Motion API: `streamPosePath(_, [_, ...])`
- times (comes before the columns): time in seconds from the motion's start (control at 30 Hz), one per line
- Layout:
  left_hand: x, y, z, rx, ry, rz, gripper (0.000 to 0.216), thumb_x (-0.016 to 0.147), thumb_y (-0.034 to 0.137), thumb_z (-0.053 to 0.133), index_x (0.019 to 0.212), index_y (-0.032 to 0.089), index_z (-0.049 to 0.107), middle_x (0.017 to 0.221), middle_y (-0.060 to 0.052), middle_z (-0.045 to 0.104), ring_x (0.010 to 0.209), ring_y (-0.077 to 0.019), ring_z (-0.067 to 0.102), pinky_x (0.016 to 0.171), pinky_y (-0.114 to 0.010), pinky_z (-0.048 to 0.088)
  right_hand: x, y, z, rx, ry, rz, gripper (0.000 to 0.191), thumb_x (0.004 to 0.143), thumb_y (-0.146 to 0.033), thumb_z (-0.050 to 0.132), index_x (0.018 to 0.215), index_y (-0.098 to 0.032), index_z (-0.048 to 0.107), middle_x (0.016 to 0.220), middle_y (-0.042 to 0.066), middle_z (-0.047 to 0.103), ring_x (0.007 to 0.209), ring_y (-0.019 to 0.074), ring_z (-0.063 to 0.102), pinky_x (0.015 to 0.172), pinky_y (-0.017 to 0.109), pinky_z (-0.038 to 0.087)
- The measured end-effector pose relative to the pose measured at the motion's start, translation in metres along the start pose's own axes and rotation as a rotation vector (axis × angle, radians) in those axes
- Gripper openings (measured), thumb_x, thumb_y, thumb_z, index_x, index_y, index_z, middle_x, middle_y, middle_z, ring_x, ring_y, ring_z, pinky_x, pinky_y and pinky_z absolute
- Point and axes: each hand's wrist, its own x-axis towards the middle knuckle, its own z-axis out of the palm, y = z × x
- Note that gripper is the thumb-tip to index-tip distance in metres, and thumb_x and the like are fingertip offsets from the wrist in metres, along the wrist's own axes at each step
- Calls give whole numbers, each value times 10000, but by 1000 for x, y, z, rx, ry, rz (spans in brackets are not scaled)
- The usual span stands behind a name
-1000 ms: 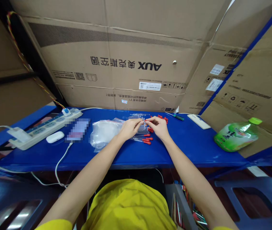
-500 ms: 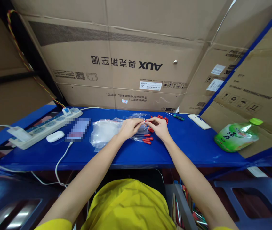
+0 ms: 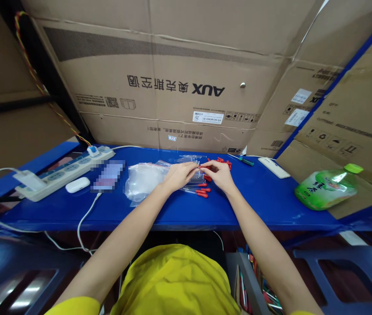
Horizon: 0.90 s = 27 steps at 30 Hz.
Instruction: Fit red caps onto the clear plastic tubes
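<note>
My left hand (image 3: 179, 175) and my right hand (image 3: 219, 174) meet over the middle of the blue table (image 3: 264, 201), fingertips pinched together on a small clear tube with a red cap (image 3: 199, 167). Just under and in front of the hands lie several more clear tubes with red caps (image 3: 201, 191). Loose red caps (image 3: 222, 161) sit behind my right hand. A heap of clear plastic bags (image 3: 143, 180) lies to the left of my left hand.
A white power strip (image 3: 64, 171) with cables, a white earbud case (image 3: 77, 184) and a phone (image 3: 109, 176) are at the left. A white remote (image 3: 274, 167) and small green tool (image 3: 245, 161) lie at back right. A green bottle (image 3: 327, 187) lies at the right. Cardboard boxes (image 3: 173, 87) wall the back.
Both hands stay pinched together on the small tube with only slight finger movement; the view has shifted a little to the left.
</note>
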Motion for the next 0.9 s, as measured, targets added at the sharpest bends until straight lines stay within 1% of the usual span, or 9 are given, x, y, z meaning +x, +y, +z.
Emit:
streamPosePath(0.07, [-1,3,-1,16,-32,-45,391,1139,398,330,1241,240,673,1227,-64,767,1067,-222,740,830,-290,524,1,-1,-2,-27,11,-2,321,813,-519,843,952,-230,822,905,66,817,823,259,773,816,399,622])
streamPosePath(0.13, [-1,3,-1,35,-72,-87,428,1146,429,283,1229,245,660,1151,-63,779,999,-225,747,783,-286,511,1,-3,-2,-35,27,-1,319,817,-524,836,944,-232,815,901,62,809,827,254,763,818,397,617])
streamPosePath(0.2, [-2,1,1,45,-89,-103,435,1146,447,276,1201,250,660,1101,-59,785,959,-224,749,760,-281,498,2,-5,-2,-20,40,7,328,803,-534,841,929,-234,805,923,62,806,851,253,758,839,398,615])
streamPosePath(0.27, [-2,-2,3,35,-68,-90,424,1144,455,295,1170,254,667,1111,-53,784,975,-218,747,764,-273,492,3,-7,-2,22,40,40,361,779,-550,851,942,-233,792,934,61,802,847,247,754,837,397,619])
streamPosePath(0.4, [-2,-6,4,-23,5,-55,399,1140,453,333,1148,255,680,1128,-33,783,1013,-205,740,784,-263,491,4,-11,-2,117,-6,160,457,749,-573,861,1023,-219,770,850,48,785,736,223,738,728,367,624])
streamPosePath(0.5, [-2,-6,3,-52,32,-65,385,1136,439,355,1147,250,691,1132,-29,783,1025,-209,737,804,-268,496,4,-13,-4,157,-35,207,461,745,-579,863,996,-203,771,808,46,780,692,209,728,688,346,616])
streamPosePath(0.6, [-1,-5,1,-70,19,-73,401,1138,433,338,1144,250,695,1138,-29,783,1042,-215,735,806,-272,499,4,-14,-5,207,-44,220,471,749,-581,867,1018,-206,776,806,43,788,720,211,750,702,338,623])
streamPosePath(0.73, [-2,-4,1,-88,2,-67,433,1144,428,292,1126,249,685,1130,-31,785,1031,-215,738,781,-270,492,4,-16,-5,235,-31,217,479,743,-595,876,1026,-223,774,852,46,808,789,224,785,749,349,641])
streamPosePath(0.9, [-2,-4,1,-45,-16,-86,408,1138,423,315,1090,253,683,1045,-40,790,939,-211,743,732,-261,469,4,-19,-5,249,-27,206,457,752,-604,872,976,-219,770,812,47,808,754,219,787,778,360,649])
